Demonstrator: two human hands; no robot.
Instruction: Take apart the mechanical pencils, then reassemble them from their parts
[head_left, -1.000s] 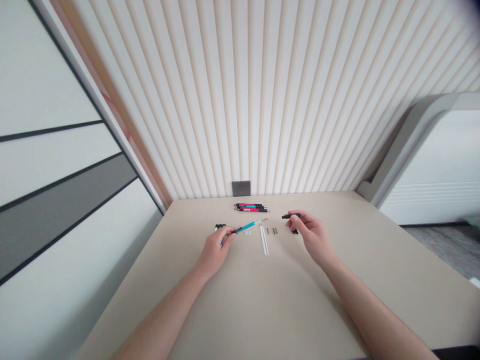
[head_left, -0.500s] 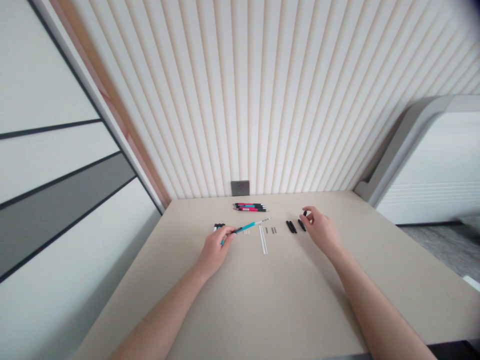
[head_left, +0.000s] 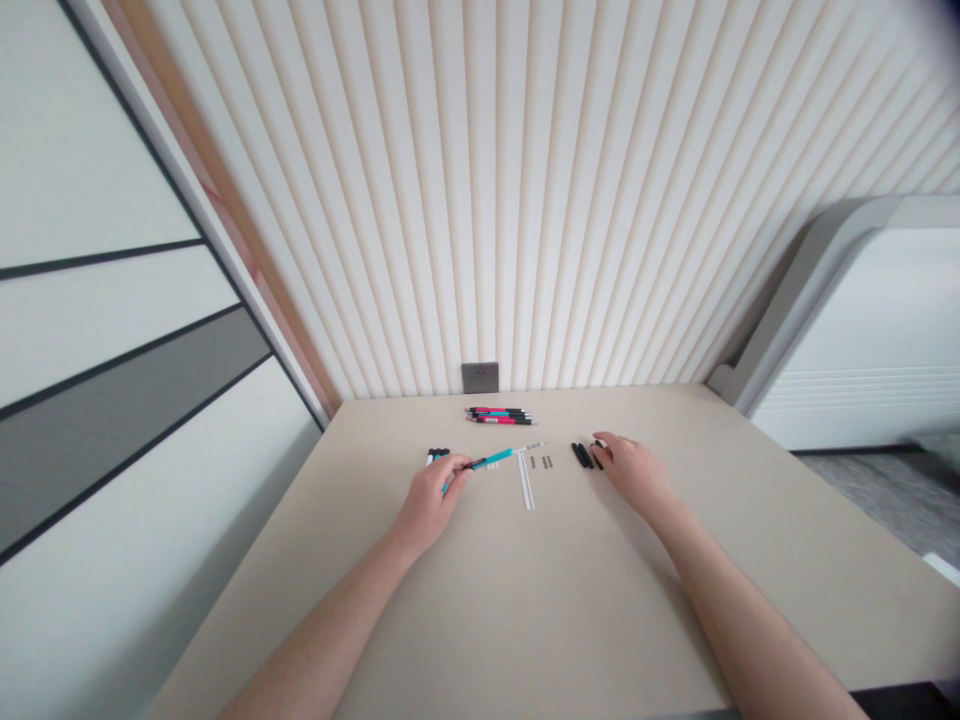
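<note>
My left hand [head_left: 431, 498] is closed on the near end of the teal pen [head_left: 491, 459], pinched between thumb and fingers. The pen's thin tip points away to the right, ending just above the two white tubes [head_left: 526, 482] that lie side by side on the table [head_left: 525, 610].

My right hand [head_left: 634, 470] lies low with its fingertips at the row of black pieces [head_left: 583, 455]. From this view I cannot tell whether it grips one or only rests on them.

Two small grey springs [head_left: 541, 461] sit between the tubes and the black pieces. A few more dark bits [head_left: 437, 453] lie just beyond my left knuckles, and a bundle of whole pens [head_left: 500, 414] lies near the wall.

To handle this well, I judge the left hand should hold the pen steady and low, with its tip clear of the tubes and springs. These parts are light and round, so a nudge would likely roll them. The right hand should take a single black piece between thumb and forefinger and lift it straight up, rather than dragging it across its neighbours.
</note>
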